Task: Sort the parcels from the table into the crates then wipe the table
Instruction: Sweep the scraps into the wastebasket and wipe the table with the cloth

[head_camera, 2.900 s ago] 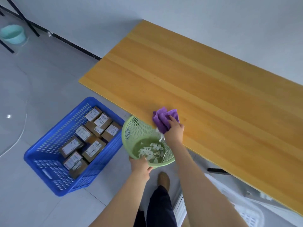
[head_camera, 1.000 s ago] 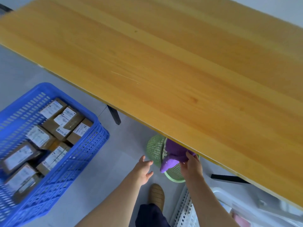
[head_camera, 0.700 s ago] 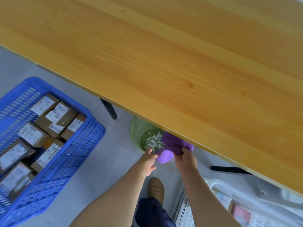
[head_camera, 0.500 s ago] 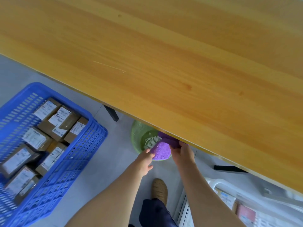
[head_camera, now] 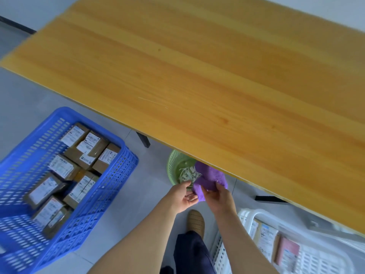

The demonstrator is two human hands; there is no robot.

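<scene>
Below the desk's near edge, the cloth is held bunched in both hands, over the basket on the floor. The right hand has the fuller grip, with fingers curled round the cloth's near right side. The left hand seems to pinch only its near left corner between thumb and fingertips.

From both grips the cloth lies forward. Its long axis slants from the left hand up and right, until the far end tucks under the desk edge. The right hand is nearer the desktop, so it looks better placed to carry the cloth back up for wiping.

The cloth is purple, nubby and soft, folded over itself into a loose wad, so it would sag from a one-corner hold. Pale scraps lie in the basket beneath. Parcels sit in the blue crate, with more in the white crate.
</scene>
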